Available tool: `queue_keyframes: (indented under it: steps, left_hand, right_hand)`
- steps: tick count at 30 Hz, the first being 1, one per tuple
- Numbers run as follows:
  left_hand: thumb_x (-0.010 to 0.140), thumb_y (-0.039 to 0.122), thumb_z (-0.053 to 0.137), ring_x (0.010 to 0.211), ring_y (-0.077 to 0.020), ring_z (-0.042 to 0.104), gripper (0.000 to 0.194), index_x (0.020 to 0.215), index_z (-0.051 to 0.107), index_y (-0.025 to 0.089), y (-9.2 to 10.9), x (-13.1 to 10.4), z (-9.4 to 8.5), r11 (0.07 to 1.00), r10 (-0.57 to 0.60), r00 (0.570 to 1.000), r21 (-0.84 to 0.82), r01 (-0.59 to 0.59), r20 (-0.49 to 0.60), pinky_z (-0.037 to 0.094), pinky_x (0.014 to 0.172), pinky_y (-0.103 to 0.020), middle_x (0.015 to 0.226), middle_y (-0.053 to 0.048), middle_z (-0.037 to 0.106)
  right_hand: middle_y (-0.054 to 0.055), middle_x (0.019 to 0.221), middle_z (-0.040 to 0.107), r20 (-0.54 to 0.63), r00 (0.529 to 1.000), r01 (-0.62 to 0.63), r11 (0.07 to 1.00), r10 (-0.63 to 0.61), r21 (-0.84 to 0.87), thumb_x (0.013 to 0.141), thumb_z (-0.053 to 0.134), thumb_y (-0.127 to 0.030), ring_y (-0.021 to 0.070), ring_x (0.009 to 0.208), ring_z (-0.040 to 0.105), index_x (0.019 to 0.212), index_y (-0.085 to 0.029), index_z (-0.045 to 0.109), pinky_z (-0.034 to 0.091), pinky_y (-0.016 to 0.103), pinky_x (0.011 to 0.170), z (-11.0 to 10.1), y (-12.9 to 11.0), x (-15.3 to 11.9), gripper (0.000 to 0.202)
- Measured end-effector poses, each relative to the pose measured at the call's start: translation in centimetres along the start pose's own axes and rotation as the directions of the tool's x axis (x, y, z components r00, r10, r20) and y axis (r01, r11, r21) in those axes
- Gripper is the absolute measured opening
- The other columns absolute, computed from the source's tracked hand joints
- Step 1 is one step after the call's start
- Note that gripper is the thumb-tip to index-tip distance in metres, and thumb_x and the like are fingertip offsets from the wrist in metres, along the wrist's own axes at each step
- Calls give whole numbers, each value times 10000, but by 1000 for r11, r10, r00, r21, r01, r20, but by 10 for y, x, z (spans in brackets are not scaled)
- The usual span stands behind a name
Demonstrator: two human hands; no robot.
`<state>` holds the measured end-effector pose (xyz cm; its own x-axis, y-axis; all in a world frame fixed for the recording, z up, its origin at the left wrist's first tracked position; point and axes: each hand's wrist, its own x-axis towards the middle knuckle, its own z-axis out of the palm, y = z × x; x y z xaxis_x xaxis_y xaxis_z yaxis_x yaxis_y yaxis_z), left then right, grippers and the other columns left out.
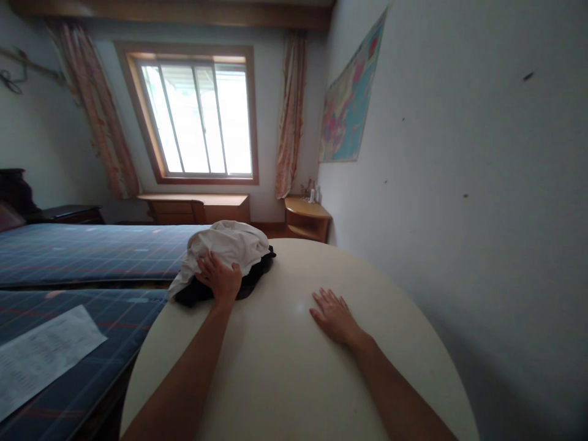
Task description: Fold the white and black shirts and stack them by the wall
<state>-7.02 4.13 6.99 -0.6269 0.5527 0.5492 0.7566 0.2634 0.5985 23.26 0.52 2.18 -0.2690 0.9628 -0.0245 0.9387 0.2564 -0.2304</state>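
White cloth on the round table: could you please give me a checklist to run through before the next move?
1. Left hand at the white cloth: ok, fingers spread against it.
2. Right hand free: ok, palm down over the round table, holding nothing.
3. White cloth smooth and flat: not ok, it is bunched up.
4. White cloth separate from the black item: not ok, it lies heaped over it.
5. Whole pile within the table's edge: cannot tell, its near left corner reaches the rim.
6. Paper sheet away from the pile: ok, it lies on the bed.
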Motion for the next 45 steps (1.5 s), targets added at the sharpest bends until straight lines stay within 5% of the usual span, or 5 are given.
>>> queue_keyframes:
  steps: [11, 24, 26, 35, 45]
  left_hand:
    - [877, 94, 416, 1410, -275, 332, 584, 1456, 343, 123, 33, -21, -9, 580, 707, 686, -412, -703, -174, 287, 1173, -476, 1488, -172, 382]
    - [855, 68, 493, 1002, -180, 664, 342, 1067, 718, 213, 63, -90, -11, 316, 936, 38, -787, -531, 350, 491, 941, -272, 1100, -44, 722]
    - [852, 78, 502, 970, -177, 669, 333, 1060, 715, 227, 64, -87, -13, 346, 930, 91, -769, -538, 355, 491, 930, -274, 1044, -32, 736]
    - [792, 384, 697, 1456, -467, 95, 734, 1449, 431, 196, 38, -45, 7, 849, 499, 865, -228, -476, 51, 202, 1124, -637, 1618, -172, 109]
    - [865, 148, 495, 1356, -267, 427, 474, 1338, 527, 154, 36, -52, 24, 561, 742, 662, -637, -528, 104, 359, 1134, -478, 1389, -142, 525]
  right_hand:
    - [85, 1606, 222, -6, 1000, 6, 1000, -6, 24, 958, 326, -519, 285, 1487, 144, 1511, -209, 347, 78, 486, 1184, 0, 1, 1, 635]
    - [107, 1425, 523, -327, 908, 336, 923, -263, 190, 860, 591, -385, 282, 1359, 416, 1485, -283, 361, 210, 553, 1143, 10, -2, 9, 674]
    - [90, 1258, 647, -340, 887, 388, 904, -313, 181, 869, 569, -287, 274, 1268, 508, 1287, -277, 595, 261, 515, 1122, 10, -5, 10, 418]
    - [84, 1138, 675, -609, 793, 434, 707, -5, 558, 950, 403, -382, 224, 1046, 614, 1110, -204, 605, 477, 354, 917, -20, -1, 4, 313]
    - [110, 1367, 553, -545, 806, 530, 694, -232, 487, 877, 571, -364, 248, 1223, 538, 993, -203, 634, 402, 424, 1075, -34, 4, -15, 208]
